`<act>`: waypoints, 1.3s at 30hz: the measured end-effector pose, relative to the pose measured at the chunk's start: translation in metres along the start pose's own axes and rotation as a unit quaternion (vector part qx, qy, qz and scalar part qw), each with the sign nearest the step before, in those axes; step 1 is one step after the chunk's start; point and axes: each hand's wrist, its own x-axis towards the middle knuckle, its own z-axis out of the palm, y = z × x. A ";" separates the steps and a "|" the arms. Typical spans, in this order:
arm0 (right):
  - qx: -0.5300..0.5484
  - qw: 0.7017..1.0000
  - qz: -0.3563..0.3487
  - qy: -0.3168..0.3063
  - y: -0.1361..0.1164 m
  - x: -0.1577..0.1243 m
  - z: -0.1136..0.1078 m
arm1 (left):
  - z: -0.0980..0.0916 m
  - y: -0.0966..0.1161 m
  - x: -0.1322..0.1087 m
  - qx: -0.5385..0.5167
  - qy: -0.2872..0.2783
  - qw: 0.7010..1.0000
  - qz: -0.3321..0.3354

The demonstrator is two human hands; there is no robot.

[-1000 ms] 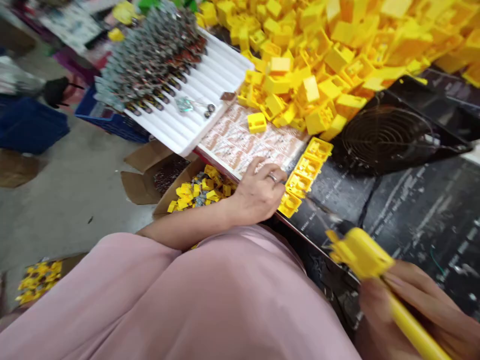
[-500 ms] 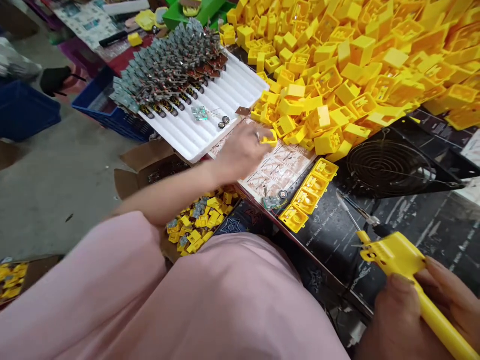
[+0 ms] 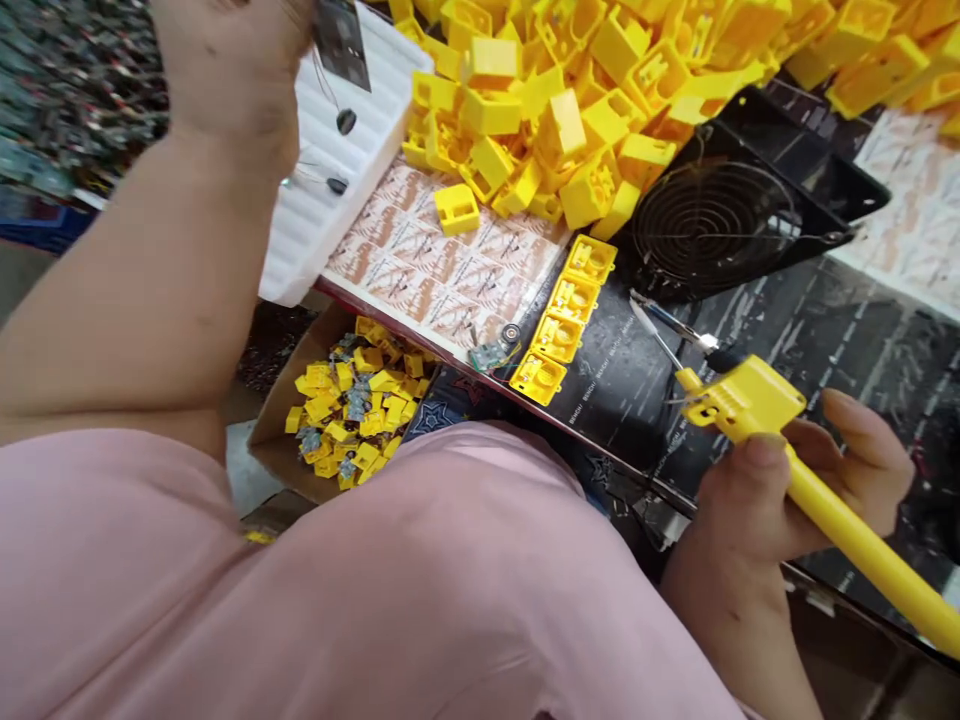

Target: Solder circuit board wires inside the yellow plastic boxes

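Note:
My right hand (image 3: 757,490) grips a yellow-handled soldering iron (image 3: 757,395), its thumb pressed on the handle. The iron's metal tip points up and left, near a row of several open yellow plastic housings (image 3: 559,335) along the bench edge. At the top left, my left hand (image 3: 236,60) is over the white ridged foam tray (image 3: 379,50); its fingers are cut off by the frame. Beside it is a dark flat board (image 3: 341,45); whether I hold it is unclear. Thin wires hang there by a small black disc (image 3: 346,122). A loose yellow housing (image 3: 457,209) lies on the patterned sheet.
A big heap of yellow housings (image 3: 517,110) covers the back of the bench. A black fan (image 3: 701,225) stands right of it. A small circuit board (image 3: 491,352) lies by the front edge. Below, a cardboard box (image 3: 274,440) holds yellow pieces. Massed circuit boards (image 3: 90,90) are at upper left.
My left hand has left the yellow housing on the patterned sheet and moved left over the foam tray. The camera view has shifted. My right hand still holds the soldering iron.

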 end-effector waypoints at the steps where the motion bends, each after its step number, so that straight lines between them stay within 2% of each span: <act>1: 0.013 1.000 0.028 0.002 -0.003 0.001 0.003 | -0.001 0.010 -0.003 -0.010 -0.002 1.000 0.002; 3: 0.051 0.996 0.060 0.039 -0.005 0.002 0.010 | -0.004 0.022 -0.003 -0.034 -0.016 0.999 0.005; 6: 0.059 0.992 0.090 0.063 -0.005 0.003 0.014 | -0.006 0.023 0.003 -0.063 -0.042 0.997 0.021; 8: 0.033 0.995 0.093 0.023 -0.008 0.003 0.009 | -0.002 0.021 0.007 -0.084 -0.067 0.993 0.049; 11: 0.011 0.994 0.073 -0.075 -0.016 0.001 -0.004 | 0.007 0.022 0.009 -0.098 -0.077 0.989 0.080; 14: 0.001 0.985 0.049 -0.166 -0.025 0.000 -0.011 | 0.011 0.029 0.009 -0.078 -0.065 0.992 0.077; 17: -0.008 0.970 0.018 -0.244 -0.030 -0.002 -0.009 | 0.011 0.036 0.011 -0.058 -0.068 0.993 0.078; 24: -0.021 0.956 -0.053 -0.289 -0.040 0.001 0.009 | 0.010 0.047 0.019 0.008 -0.075 0.992 0.101; 31: -0.018 0.946 -0.087 -0.313 -0.043 0.007 0.017 | 0.002 0.056 0.031 0.074 -0.139 0.982 0.104; 35: -0.012 0.925 -0.122 -0.360 -0.047 0.011 0.015 | 0.003 0.058 0.034 0.094 -0.127 0.979 0.126; 37: -0.009 0.919 -0.113 -0.377 -0.048 0.015 0.010 | 0.005 0.058 0.034 0.085 -0.118 0.981 0.127; 39: -0.014 0.925 -0.095 -0.369 -0.048 0.019 0.005 | 0.004 0.058 0.034 0.068 -0.108 0.984 0.126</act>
